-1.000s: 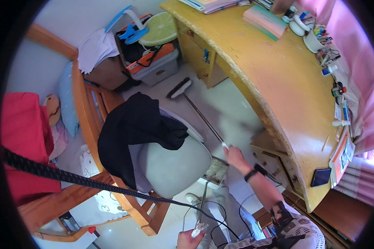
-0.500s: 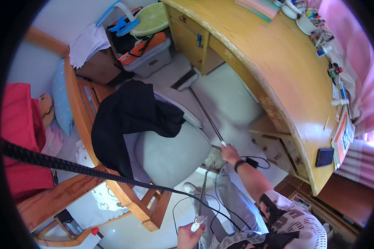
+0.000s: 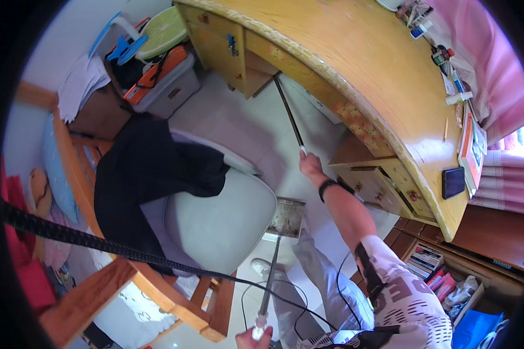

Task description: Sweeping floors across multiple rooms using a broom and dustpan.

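Observation:
My right hand (image 3: 312,166) is closed round the white end of a broom (image 3: 289,113). The broom's dark pole slants away to the upper left, and its head is hidden beneath the desk (image 3: 355,64). At the lower edge my left hand (image 3: 254,339) grips the pale handle of a long-handled dustpan (image 3: 289,216). The pan lies on the floor by my feet, beside the chair (image 3: 215,215), with some dust or dirt in its tray.
A black garment (image 3: 140,180) drapes over the chair. Left of it stands a wooden bed frame (image 3: 174,299). A storage box (image 3: 169,87) sits at the far left. A thick black cable (image 3: 128,253) crosses the view. An open drawer (image 3: 442,279) holds small items at the right.
The broom's head has moved from the open floor to under the desk, out of sight. My right hand has reached farther forward. The view has shifted to the right.

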The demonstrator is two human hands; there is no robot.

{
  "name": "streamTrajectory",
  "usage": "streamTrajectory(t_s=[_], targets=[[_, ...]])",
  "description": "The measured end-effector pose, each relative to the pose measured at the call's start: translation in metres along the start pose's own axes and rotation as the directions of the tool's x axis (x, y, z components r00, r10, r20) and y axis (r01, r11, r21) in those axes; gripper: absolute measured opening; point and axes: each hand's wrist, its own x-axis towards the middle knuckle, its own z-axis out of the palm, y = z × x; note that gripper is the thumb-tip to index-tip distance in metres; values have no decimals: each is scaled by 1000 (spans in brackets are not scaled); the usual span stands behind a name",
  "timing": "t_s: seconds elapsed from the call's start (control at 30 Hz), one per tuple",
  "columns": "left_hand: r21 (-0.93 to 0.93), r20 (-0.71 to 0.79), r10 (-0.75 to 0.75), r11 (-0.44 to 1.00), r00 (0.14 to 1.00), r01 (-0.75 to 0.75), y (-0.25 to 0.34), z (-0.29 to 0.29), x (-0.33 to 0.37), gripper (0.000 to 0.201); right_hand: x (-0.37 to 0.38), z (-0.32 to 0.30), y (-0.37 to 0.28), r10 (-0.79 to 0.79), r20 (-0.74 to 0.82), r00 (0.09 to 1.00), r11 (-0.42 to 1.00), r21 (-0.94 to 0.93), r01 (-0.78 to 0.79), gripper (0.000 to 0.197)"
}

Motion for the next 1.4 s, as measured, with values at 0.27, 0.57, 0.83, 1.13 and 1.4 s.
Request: streamTrajectory(t_s=[0.27, 0.57, 0.83, 1.13, 1.4], targets=[[-24, 41, -66, 997, 997, 67, 26, 25, -5, 16, 109, -3, -29, 63, 171, 983, 997, 30, -69, 49], [78, 287, -55, 996, 956, 34, 4, 20, -40, 17, -178, -14, 180, -20, 301, 954, 984, -162, 72, 40], [91, 382, 184, 968, 906, -235, -106, -15, -95, 33, -536, -77, 350, 508, 242, 827, 841, -348, -415, 48], [-26, 474, 92, 996, 876, -90, -91, -20, -82, 26, -678, -59, 411, 559, 77, 826, 823, 68, -563, 60], [141, 423, 157, 961, 892, -236, -19, 41, -102, 21, -458, -186, 465, 736, -68, 674, 561, 617, -551, 58]])
